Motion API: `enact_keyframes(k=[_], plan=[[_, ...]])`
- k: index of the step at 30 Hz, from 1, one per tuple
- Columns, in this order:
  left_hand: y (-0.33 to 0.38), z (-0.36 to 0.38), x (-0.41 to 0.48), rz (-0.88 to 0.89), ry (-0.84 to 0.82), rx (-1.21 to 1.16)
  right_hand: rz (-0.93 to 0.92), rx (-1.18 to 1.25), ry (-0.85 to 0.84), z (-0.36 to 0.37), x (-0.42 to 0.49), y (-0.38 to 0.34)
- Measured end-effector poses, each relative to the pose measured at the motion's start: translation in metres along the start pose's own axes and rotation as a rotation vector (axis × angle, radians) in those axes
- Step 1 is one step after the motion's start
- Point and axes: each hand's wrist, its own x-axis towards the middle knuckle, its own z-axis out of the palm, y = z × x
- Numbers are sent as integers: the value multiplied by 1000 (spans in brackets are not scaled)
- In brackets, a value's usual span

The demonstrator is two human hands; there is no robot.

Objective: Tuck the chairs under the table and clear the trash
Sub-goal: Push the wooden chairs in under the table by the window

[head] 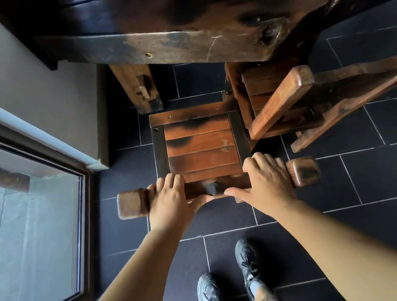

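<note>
A wooden chair with a slatted seat stands on the dark tiles right in front of me. Its front edge lies close to the dark wooden table, between the table's leg and a second chair. My left hand grips the chair's top back rail left of centre. My right hand grips the same rail right of centre. The second wooden chair sits to the right, its seat partly under the table. No trash is in view.
The table leg stands at the left of the gap. A grey wall and a glass door in a dark frame run along the left. My two black shoes stand on the tiled floor behind the chair.
</note>
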Motion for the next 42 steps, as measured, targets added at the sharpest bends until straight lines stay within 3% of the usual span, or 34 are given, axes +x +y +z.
enact_keyframes(k=[42], plan=[[-13, -15, 211, -69, -44, -63, -81, -6, 57, 7, 211, 40]])
